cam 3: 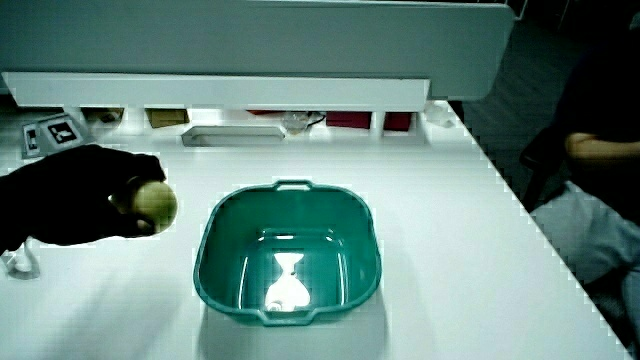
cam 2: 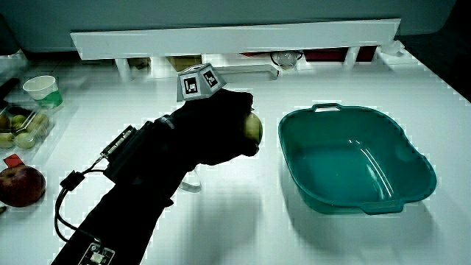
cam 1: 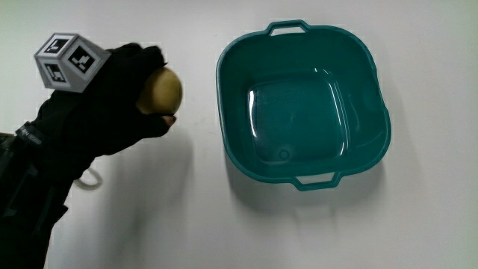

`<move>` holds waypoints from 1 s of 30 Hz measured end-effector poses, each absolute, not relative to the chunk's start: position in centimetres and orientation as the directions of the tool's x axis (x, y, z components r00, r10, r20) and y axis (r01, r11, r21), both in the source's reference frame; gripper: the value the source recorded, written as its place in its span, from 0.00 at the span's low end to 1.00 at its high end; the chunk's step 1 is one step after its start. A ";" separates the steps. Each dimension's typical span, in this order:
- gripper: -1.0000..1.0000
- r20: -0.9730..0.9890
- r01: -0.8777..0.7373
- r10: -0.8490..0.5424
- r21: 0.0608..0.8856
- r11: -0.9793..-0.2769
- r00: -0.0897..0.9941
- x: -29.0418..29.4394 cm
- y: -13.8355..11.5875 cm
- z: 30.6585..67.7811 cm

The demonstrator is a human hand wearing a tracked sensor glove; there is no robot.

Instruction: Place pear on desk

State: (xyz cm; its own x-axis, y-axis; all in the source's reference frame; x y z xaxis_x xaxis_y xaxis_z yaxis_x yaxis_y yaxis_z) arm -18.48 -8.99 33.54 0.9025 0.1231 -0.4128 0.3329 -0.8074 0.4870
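Observation:
A yellow-green pear [cam 1: 160, 90] is held in the black-gloved hand [cam 1: 127, 97], whose fingers are curled round it. The hand hovers above the white desk [cam 1: 202, 217], beside the teal basin [cam 1: 302, 104]. In both side views the pear [cam 2: 252, 127] [cam 3: 156, 204] sticks out of the glove toward the basin [cam 2: 353, 158] [cam 3: 288, 256]. The basin holds nothing. The patterned cube [cam 1: 69, 61] sits on the back of the hand. Whether the pear touches the desk cannot be told.
In a side view, a red apple [cam 2: 20, 184], a tray of small green fruit [cam 2: 22, 126] and a paper cup [cam 2: 41, 89] lie at the table's edge beside the forearm. A low white partition [cam 2: 235, 37] runs along the table.

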 end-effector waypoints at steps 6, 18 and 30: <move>0.50 -0.379 0.291 0.085 0.527 -0.799 0.922 -20.5 -8.6 36.2; 0.50 -0.389 0.252 0.003 0.590 -0.767 0.921 -22.2 -8.1 40.1; 0.50 -0.387 0.231 -0.049 0.642 -0.731 0.921 -22.9 -8.2 41.3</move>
State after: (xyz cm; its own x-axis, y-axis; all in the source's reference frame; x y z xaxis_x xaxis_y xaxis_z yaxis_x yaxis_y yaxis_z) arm -22.92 -8.17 41.30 0.9206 -0.0495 -0.3874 0.2308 -0.7314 0.6417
